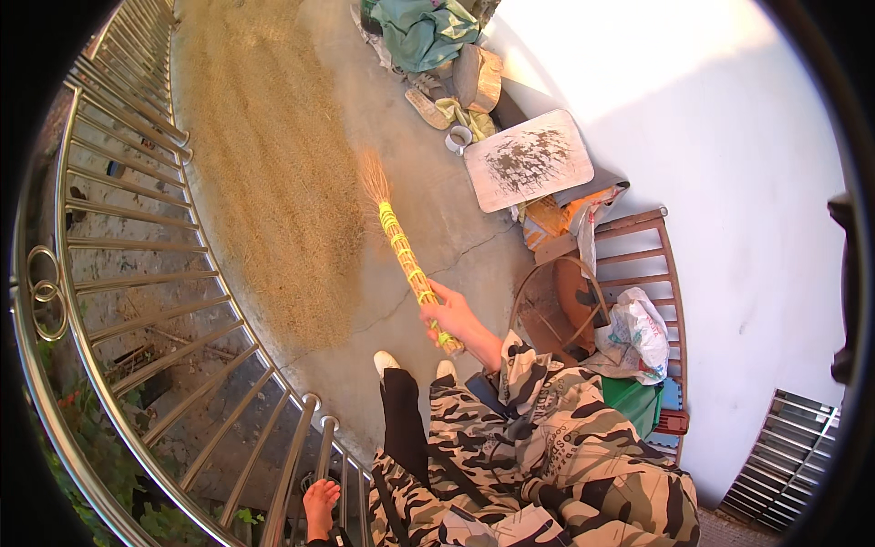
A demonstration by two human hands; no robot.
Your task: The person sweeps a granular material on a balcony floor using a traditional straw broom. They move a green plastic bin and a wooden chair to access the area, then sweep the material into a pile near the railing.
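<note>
My right hand grips the lower handle of a short twig broom bound with yellow-green cord. The broom slants up and left, its frayed bristles beside the right edge of a layer of grain. The grain lies in a long, furrowed strip over the concrete floor. At the bottom of the view, my left hand is beside the metal railing, loosely curled with nothing visible in it. My shoes stand on the concrete below the grain's near end.
A curved stainless-steel railing bounds the left side. Along the white wall lie a stained board, a mug, shoes, green cloth, a rusty scoop-like container, a white plastic sack and a green bin.
</note>
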